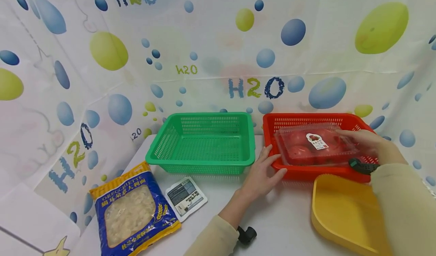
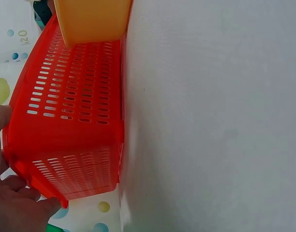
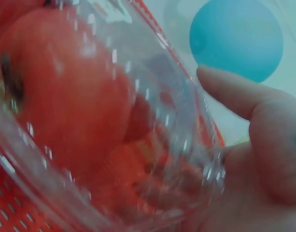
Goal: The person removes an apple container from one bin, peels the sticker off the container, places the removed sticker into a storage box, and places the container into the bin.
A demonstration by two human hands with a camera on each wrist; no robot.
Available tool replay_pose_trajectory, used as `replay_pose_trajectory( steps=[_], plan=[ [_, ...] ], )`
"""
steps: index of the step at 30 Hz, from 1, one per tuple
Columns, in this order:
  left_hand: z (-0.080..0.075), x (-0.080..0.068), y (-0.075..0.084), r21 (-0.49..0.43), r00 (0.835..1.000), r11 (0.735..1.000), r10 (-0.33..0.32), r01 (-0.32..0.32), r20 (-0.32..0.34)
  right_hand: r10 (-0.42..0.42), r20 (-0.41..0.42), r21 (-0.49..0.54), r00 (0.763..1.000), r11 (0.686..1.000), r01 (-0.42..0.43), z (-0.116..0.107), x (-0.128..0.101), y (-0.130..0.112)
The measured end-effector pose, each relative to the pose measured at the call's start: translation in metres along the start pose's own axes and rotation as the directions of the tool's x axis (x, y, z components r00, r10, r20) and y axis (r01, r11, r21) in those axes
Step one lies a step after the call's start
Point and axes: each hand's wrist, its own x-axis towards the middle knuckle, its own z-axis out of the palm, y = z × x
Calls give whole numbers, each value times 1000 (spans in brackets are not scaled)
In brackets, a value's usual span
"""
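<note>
A white table (image 1: 218, 210) is seen from above, backed by a white curtain (image 1: 211, 40) printed with blue and green bubbles. Two perforated plastic baskets stand side by side at the far edge: an empty green rectangular basket (image 1: 204, 142) on the left and a red rectangular basket (image 1: 293, 171) on the right. A yellow plastic scoop-shaped tray (image 1: 340, 210) lies near, just in front of the red basket.

A clear plastic clamshell box of red tomatoes (image 1: 315, 144), bearing a small white label, is held in the red basket, seemingly resting across its rim. It is gripped at its right end by the right hand (image 1: 366, 142), the thumb over the lid and the fingers curled beneath, as the right wrist view shows. The left hand (image 1: 263, 172) is spread, its straight fingers pressed against the red basket's near left corner, steadying it.

At the near left lie a blue and yellow bag of orecchiette pasta (image 1: 131, 210) and, beside it, a small white flat packet (image 1: 185, 197).

The step in hand is judged to be the setting down of the tomato box into the red basket. The next move is thought to call for the box to be lowered level and the grip loosened gently.
</note>
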Motion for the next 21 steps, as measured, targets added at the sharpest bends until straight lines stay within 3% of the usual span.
replay_pose_trajectory(
  steps=[9,13,21],
  plan=[
    [1,0,-1,6,1000,1000,13,-13,-8,33,100,201,994,978,-53,4,-5,-3],
    [1,-1,-1,1,1000,1000,8,-8,-8,-6,130,202,992,979,-21,5,-3,-2],
    [1,-1,-1,2,1000,1000,13,-13,-9,-50,108,186,993,982,29,2,1,2]
  ],
)
